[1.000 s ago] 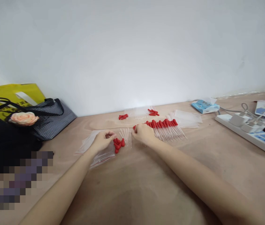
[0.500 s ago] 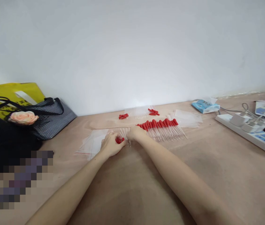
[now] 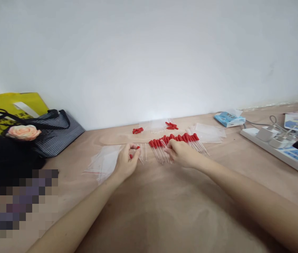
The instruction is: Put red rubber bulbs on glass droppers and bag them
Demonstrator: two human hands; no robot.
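My left hand [image 3: 126, 160] is closed around small red caps [image 3: 138, 147], one of them between thumb and forefinger. Beside its fingertips a few clear thin tubes [image 3: 145, 152] without caps lie on the table. My right hand [image 3: 178, 151] is over the row of red-capped clear tubes [image 3: 154, 144], its fingers pinched together; a clear thin piece shows at the fingertips, too small to tell whether it is held. Part of the row is hidden behind this hand. Two small piles of red caps [image 3: 137, 130] [image 3: 171, 125] lie farther back, with more clear tubes [image 3: 157, 128] between them.
Clear plastic bags lie at left [image 3: 103, 162] and right [image 3: 207, 133] on the table [image 3: 149, 211]. A blue tissue pack [image 3: 229, 119] and a white power strip [image 3: 278, 149] with plugs are at right. Striped [image 3: 59, 135] and yellow [image 3: 36, 102] bags stand at left.
My right hand has moved right, from beside my left hand to over the capped row. The row's left end and a few uncapped tubes now show. My left hand has stayed nearly in place.
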